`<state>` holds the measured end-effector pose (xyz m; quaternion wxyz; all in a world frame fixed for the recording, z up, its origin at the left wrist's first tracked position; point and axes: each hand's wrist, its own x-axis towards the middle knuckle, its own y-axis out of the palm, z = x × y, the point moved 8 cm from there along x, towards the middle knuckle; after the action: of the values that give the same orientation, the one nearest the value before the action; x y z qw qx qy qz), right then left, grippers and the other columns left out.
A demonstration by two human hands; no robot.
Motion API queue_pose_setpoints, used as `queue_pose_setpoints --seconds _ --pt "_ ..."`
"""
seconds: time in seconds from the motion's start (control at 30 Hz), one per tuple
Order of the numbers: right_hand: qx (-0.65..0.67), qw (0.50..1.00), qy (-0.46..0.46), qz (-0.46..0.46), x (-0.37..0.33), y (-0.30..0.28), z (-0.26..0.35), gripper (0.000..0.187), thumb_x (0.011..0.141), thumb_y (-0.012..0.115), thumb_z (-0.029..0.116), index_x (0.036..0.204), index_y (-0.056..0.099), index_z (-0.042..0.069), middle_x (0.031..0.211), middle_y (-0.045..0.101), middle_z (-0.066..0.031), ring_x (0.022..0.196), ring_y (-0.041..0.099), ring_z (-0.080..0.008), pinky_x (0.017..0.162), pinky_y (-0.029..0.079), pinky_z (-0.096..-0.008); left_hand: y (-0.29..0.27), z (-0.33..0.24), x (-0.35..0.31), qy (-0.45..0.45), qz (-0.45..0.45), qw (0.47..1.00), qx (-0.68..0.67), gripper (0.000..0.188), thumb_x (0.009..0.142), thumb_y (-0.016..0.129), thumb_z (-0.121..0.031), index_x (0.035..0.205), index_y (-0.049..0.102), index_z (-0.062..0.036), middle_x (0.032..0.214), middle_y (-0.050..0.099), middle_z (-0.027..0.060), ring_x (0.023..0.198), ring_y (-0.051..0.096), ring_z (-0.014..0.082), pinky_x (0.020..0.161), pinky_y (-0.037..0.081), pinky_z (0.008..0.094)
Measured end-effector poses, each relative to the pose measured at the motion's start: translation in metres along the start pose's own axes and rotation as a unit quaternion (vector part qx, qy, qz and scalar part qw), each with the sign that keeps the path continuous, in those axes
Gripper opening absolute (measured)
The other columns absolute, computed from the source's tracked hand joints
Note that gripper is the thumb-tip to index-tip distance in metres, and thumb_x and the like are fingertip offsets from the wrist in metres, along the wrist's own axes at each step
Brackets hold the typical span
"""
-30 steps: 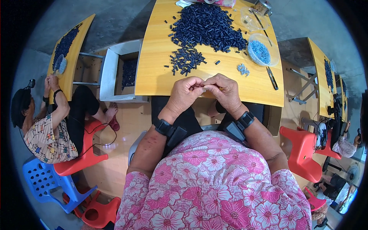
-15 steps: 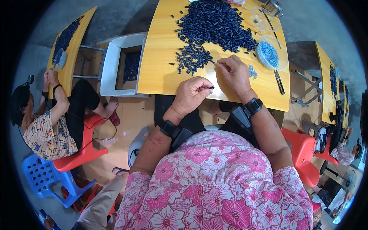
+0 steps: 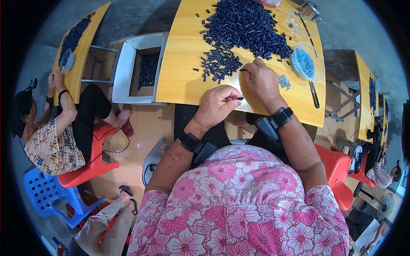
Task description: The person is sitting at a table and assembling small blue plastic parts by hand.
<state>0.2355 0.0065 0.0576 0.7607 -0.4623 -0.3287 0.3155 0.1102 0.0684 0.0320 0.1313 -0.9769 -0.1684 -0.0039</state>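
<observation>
My left hand (image 3: 218, 103) is closed in a pinch at the table's near edge. A small black cylindrical piece (image 3: 241, 98) pokes out between its thumb and forefinger. My right hand (image 3: 262, 83) is further forward over the table, thumb and fingers together. At its fingertips shows another small black cylindrical piece (image 3: 242, 70), beside a small heap of the same pieces (image 3: 220, 64). Behind that heap lies a much larger pile of black pieces (image 3: 243, 27). Just right of my right hand is a little scatter of small clear-bluish bits (image 3: 284, 82).
A clear tub of pale blue bits (image 3: 304, 64) stands at the table's right, with a black-handled cutter (image 3: 314, 94) before it. Behind are a clear lid (image 3: 300, 23) and a metal-topped jar (image 3: 311, 10). A white box (image 3: 119, 77) adjoins the left side. Another person (image 3: 55, 132) works at a left table.
A black piece now shows at my right fingertips, next to the small heap. My left hand keeps its pinch on its piece. The whole view has shifted slightly.
</observation>
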Motion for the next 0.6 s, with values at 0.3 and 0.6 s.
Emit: queue_pose_setpoints --seconds 0.3,0.6 --pt "-0.058 0.997 -0.047 0.017 -0.029 0.004 0.003 0.012 0.083 0.056 0.018 0.083 0.058 0.006 0.084 0.057 -0.0134 0.067 0.063 -0.0313 0.058 0.053 -0.0404 0.0 0.007 -0.002 -0.003 -0.026 1.0 0.011 0.011 0.081 0.065 -0.003 0.091 0.063 -0.0001 0.082 0.064 0.0046 0.074 0.06 0.0098 0.07 0.049 0.0236" --pt "0.003 0.996 -0.087 -0.004 -0.058 0.0 0.0 0.014 0.081 0.06 0.017 0.088 0.055 0.006 0.084 0.055 -0.0132 0.068 0.062 -0.0315 0.059 0.053 -0.0408 0.003 0.007 -0.001 -0.001 -0.092 0.996 0.007 0.01 0.085 0.063 -0.004 0.094 0.062 0.0008 0.083 0.064 0.0039 0.076 0.06 0.0077 0.071 0.05 0.0222"
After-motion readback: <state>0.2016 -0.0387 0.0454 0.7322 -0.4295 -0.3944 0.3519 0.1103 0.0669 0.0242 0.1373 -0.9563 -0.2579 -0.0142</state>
